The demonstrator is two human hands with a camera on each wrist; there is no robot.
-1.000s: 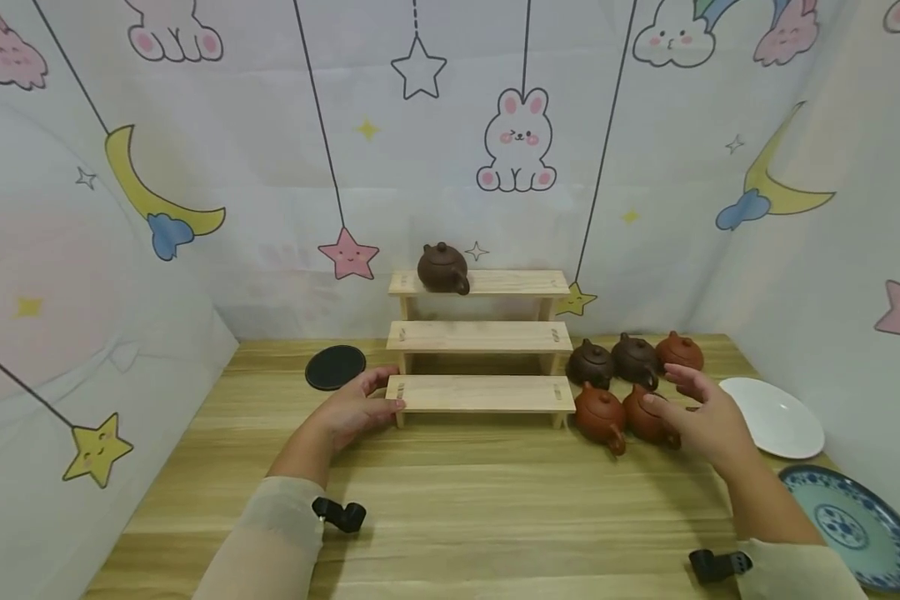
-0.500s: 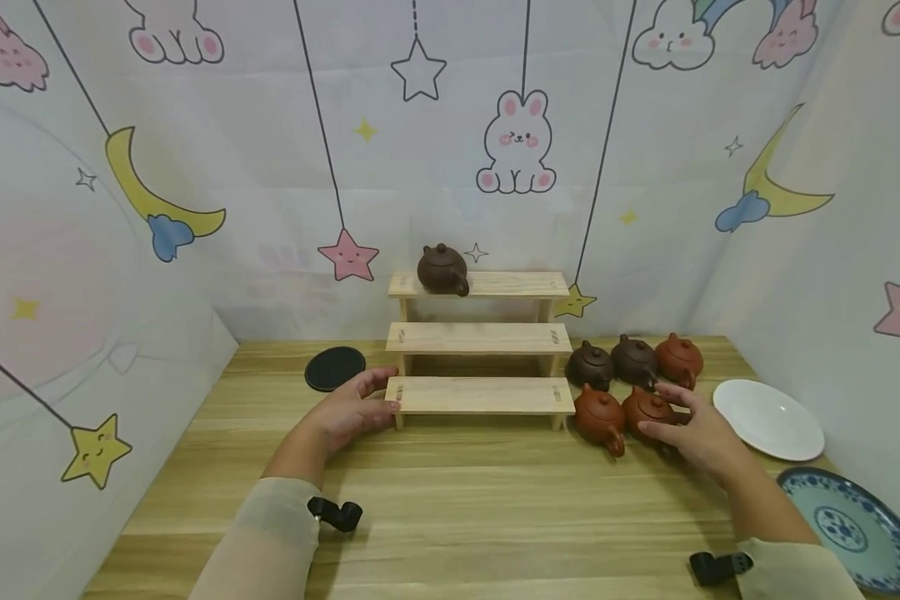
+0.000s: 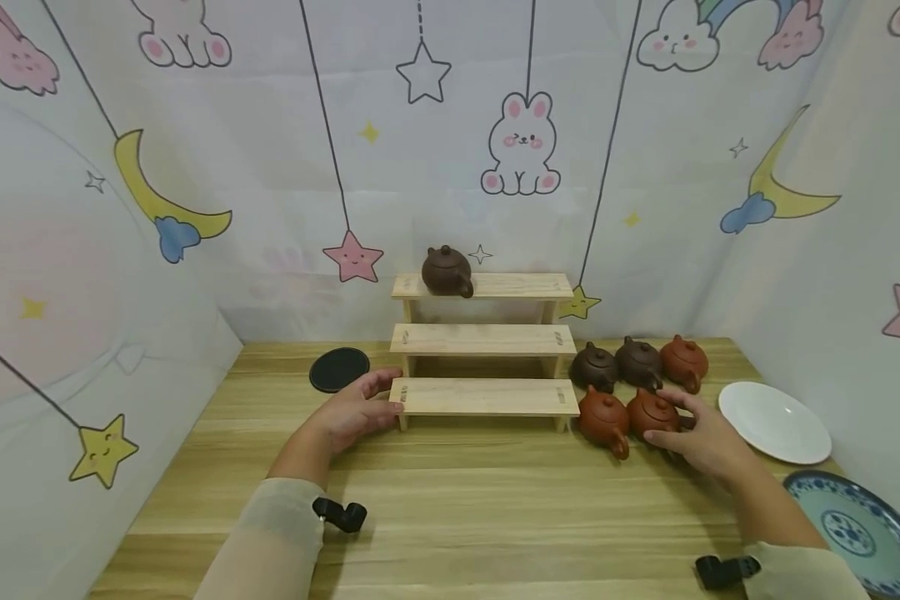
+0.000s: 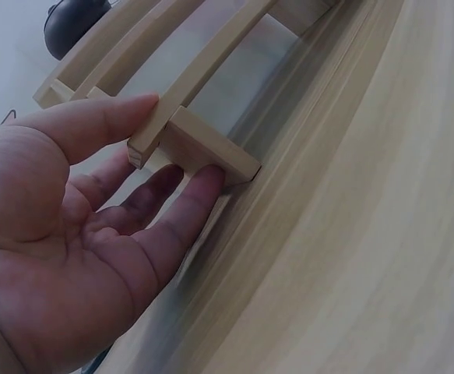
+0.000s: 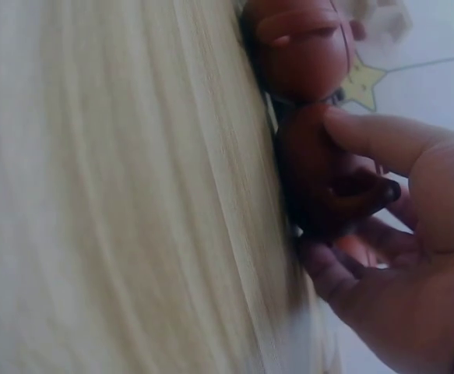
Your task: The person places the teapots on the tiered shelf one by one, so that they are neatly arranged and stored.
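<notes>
In the head view, a three-tier wooden display stand (image 3: 487,397) stands mid-table, a dark brown teapot (image 3: 445,271) on its top tier at the left. My left hand (image 3: 356,412) holds the stand's lower left end. The left wrist view shows its thumb on the board's end and its fingers against the side support (image 4: 211,148). My right hand (image 3: 708,437) grips a reddish-brown teapot (image 3: 651,410) on the table, thumb on the near side and fingers around the far side. In the right wrist view, the teapot's handle (image 5: 367,201) points toward the palm.
Left of the gripped teapot, another reddish teapot (image 3: 602,417) stands close. Behind are two dark teapots (image 3: 594,367) and a reddish one (image 3: 684,360). A white plate (image 3: 776,423) and a blue-patterned plate (image 3: 851,533) lie right. A black round coaster (image 3: 339,370) lies left.
My right hand has moved left and down onto the front right reddish teapot and closed around it. The left hand has stayed at the stand's end.
</notes>
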